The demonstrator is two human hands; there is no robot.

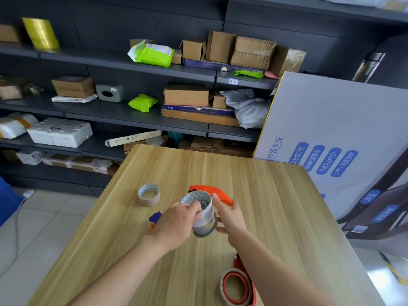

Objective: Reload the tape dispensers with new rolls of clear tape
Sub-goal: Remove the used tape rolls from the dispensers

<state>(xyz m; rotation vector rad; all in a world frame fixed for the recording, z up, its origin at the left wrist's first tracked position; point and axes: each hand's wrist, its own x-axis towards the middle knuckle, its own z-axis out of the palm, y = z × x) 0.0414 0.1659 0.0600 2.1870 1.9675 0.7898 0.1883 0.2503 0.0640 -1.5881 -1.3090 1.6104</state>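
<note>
Spare roll (pixel 149 194) lies at ten o'clock on the table (pixel 276 206). At centre my left hand (pixel 176 219) pinches the held roll (pixel 198 206) by its rim. My right hand (pixel 229 215), fingers spread, flanks it at three o'clock. That one-sided pinch could let it tip onto the orange dispenser (pixel 217 192).
</note>
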